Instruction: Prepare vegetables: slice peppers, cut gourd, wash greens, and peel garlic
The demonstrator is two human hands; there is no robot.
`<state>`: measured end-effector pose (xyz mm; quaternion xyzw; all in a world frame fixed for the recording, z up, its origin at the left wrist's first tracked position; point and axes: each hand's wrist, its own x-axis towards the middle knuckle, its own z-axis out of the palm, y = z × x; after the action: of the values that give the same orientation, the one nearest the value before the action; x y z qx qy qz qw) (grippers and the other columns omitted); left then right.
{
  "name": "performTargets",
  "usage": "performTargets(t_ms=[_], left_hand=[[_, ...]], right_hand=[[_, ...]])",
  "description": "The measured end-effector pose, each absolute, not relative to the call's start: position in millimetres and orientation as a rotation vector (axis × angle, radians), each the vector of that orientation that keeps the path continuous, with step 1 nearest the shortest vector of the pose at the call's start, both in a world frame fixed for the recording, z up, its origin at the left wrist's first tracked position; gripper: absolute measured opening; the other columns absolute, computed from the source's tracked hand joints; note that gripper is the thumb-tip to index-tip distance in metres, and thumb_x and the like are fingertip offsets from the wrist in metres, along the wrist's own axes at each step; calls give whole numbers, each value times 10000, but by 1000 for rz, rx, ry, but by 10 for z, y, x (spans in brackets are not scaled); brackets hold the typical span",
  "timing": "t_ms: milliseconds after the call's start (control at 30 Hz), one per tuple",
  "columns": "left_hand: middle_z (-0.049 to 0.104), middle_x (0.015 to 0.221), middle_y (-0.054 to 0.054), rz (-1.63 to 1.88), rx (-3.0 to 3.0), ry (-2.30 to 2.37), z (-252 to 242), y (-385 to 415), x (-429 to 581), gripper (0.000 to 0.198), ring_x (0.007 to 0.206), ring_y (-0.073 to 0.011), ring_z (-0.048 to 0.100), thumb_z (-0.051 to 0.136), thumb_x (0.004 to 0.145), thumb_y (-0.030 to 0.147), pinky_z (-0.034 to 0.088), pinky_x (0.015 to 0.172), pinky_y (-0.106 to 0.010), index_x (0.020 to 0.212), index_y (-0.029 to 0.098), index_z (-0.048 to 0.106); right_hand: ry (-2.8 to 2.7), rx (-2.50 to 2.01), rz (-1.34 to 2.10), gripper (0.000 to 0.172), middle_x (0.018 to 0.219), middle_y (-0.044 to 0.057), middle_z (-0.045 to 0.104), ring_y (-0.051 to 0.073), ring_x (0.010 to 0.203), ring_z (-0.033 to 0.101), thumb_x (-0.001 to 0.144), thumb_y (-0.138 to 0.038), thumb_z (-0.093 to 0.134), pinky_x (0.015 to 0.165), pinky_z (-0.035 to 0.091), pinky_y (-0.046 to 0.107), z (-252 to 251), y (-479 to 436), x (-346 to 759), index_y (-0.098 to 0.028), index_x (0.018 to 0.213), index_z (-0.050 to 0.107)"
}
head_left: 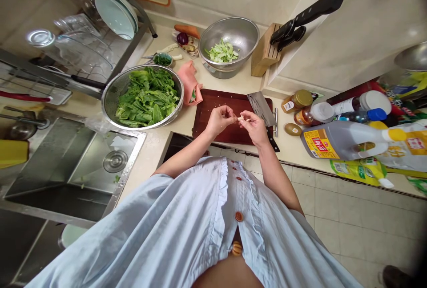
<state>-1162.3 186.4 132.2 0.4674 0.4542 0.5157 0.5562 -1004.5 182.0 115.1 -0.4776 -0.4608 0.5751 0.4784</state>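
Both hands are close together above the dark red cutting board (207, 114). My right hand (255, 127) is closed on a small whitish piece (243, 119), pinched between its fingertips. My left hand (219, 121), just beside it, has its fingertips pressed together; what they hold, if anything, is too small to name. A cleaver (261, 106) lies on the board's right part, its blade beyond my right hand. Tiny pale bits are scattered over the board's surface.
Leafy greens fill a strainer (181, 96) on the left, beside the sink (133, 145). Behind the board stand a metal colander (247, 34) with chopped pale green pieces and a knife block (263, 52). Bottles and jars (322, 112) crowd the right counter.
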Motion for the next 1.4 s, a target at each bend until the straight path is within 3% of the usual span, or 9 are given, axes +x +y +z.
performTargets(t_ms=[200, 733, 933, 1133, 1300, 1400], left_hand=[[660, 694, -15, 1234, 1349, 1149, 1379, 1903, -11610, 194, 659, -112, 599, 748, 689, 253, 429, 614, -227, 682, 147, 585], [639, 659, 3, 1196, 1177, 908, 1463, 2038, -11667, 232, 621, -110, 606, 773, 659, 254, 482, 632, -246, 669, 151, 565], [692, 735, -25, 1157, 1326, 912, 1464, 2061, -11706, 188, 679, -133, 634, 739, 712, 297, 489, 648, -244, 774, 142, 654], [720, 750, -32, 1135, 1518, 1019, 1488, 2067, -11755, 98, 688, -150, 631, 700, 728, 248, 475, 656, -252, 750, 156, 724], [701, 736, -15, 1148, 1603, 1032, 1538, 2017, -11794, 46, 642, -124, 578, 673, 719, 188, 426, 622, -239, 734, 172, 715], [665, 701, 3, 1168, 1572, 1106, 1532, 1975, -11794, 26, 600, -99, 522, 662, 714, 177, 397, 598, -227, 734, 163, 672]], right_hand=[[-1018, -1263, 1359, 353, 778, 18, 690, 125, 650, 636, 621, -434, 820, 579, 530, 260, 1265, 1845, -10092, -186, 840, 696], [-857, -1252, 1511, 352, 686, 8, 668, 91, 599, 561, 517, -365, 854, 516, 445, 213, 1499, 1891, -10129, -171, 773, 710], [-951, -1289, 1454, 313, 638, -8, 635, 80, 553, 522, 569, -376, 814, 498, 424, 213, 1500, 1889, -10122, -166, 775, 705], [-1015, -1336, 1479, 290, 590, -17, 591, 76, 509, 488, 591, -375, 800, 447, 382, 208, 1515, 1920, -10109, -158, 736, 675], [-1017, -1362, 1657, 314, 557, -27, 537, 63, 487, 446, 589, -406, 795, 416, 316, 189, 1543, 1973, -10074, -154, 681, 632], [-1132, -1313, 1635, 339, 637, -23, 582, 71, 533, 483, 608, -419, 791, 476, 384, 205, 1520, 1977, -10074, -163, 778, 649]])
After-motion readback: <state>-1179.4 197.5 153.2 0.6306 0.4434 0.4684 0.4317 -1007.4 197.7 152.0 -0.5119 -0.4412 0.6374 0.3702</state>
